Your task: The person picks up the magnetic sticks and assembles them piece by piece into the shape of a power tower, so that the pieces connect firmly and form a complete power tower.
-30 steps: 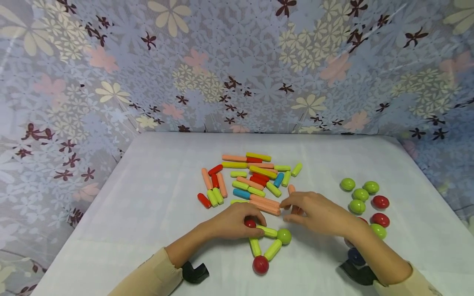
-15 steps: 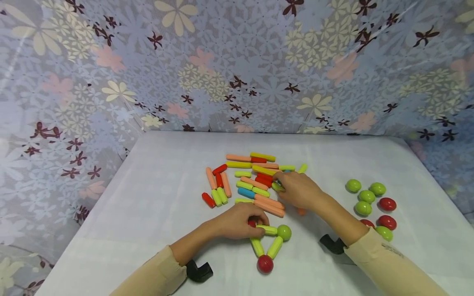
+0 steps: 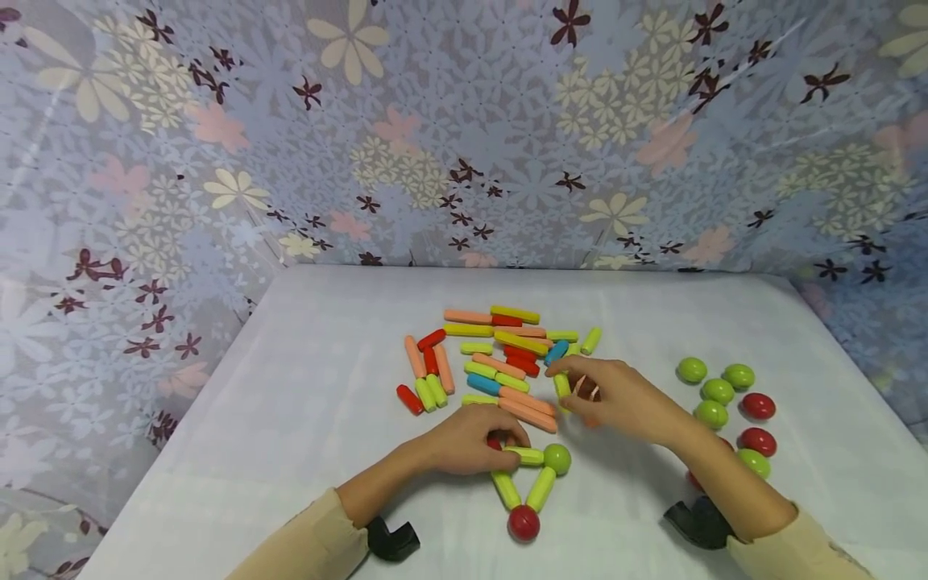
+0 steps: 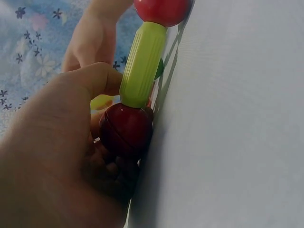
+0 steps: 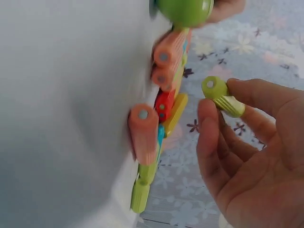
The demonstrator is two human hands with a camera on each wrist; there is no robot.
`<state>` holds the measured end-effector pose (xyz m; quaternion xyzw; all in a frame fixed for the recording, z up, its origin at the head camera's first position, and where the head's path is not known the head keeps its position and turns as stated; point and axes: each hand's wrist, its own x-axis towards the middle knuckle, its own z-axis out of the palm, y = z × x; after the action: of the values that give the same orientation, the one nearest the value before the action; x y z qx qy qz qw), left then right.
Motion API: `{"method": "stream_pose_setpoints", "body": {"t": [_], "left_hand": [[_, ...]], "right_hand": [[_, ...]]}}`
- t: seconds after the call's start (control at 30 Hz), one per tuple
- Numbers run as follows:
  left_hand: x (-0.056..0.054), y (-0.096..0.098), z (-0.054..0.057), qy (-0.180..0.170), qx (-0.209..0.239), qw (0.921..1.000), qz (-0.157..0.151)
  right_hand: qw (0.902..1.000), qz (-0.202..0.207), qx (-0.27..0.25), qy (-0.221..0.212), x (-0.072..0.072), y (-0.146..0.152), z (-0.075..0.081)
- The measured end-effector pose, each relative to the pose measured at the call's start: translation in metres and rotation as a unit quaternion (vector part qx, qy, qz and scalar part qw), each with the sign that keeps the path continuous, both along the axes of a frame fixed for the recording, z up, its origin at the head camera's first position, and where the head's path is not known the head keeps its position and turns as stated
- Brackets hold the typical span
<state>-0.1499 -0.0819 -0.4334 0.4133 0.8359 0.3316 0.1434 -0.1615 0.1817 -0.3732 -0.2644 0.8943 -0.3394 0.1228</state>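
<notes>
A triangle of short yellow-green rods (image 3: 540,489) and balls lies near the table's front. Its front corner is a red ball (image 3: 524,524), and a green ball (image 3: 557,458) forms the right corner. My left hand (image 3: 464,441) grips the triangle at its left corner, where the left wrist view shows another red ball (image 4: 126,130) joined to a rod (image 4: 144,64). Above the table, my right hand (image 3: 619,399) pinches a separate short yellow-green rod (image 5: 223,97) between thumb and fingertips. A pale metal disc shows in that rod's end.
Several loose rods in orange, yellow, red, blue and green lie mid-table, including a pair of orange rods (image 3: 528,409) beyond the triangle. An orange rod (image 5: 143,128) lies below my right hand. Green balls (image 3: 718,391) and red balls (image 3: 758,406) are scattered at the right.
My right hand reached to the far rods, took a short yellow-green rod, and came back toward the triangle with it. My left hand stays on the triangle's left corner.
</notes>
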Motion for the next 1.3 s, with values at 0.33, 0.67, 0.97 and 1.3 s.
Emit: {"method": "stream_pose_setpoints", "body": {"t": [0.33, 0.67, 0.97, 1.3], "left_hand": [[0.000, 0.002, 0.001, 0.003, -0.010, 0.9999, 0.000], [0.001, 0.005, 0.000, 0.005, -0.019, 0.9998, 0.004], [0.004, 0.008, -0.002, 0.008, -0.003, 0.9997, 0.022], [0.004, 0.007, -0.004, 0.000, 0.000, 0.9992, 0.040]], "right_hand": [[0.9988, 0.043, -0.004, 0.024, 0.032, 0.001, 0.000], [0.9980, 0.045, -0.043, 0.011, 0.036, -0.011, -0.013], [0.9971, 0.035, -0.054, 0.040, 0.036, -0.017, -0.018], [0.9915, -0.061, 0.026, 0.112, 0.008, 0.007, -0.009]]}}
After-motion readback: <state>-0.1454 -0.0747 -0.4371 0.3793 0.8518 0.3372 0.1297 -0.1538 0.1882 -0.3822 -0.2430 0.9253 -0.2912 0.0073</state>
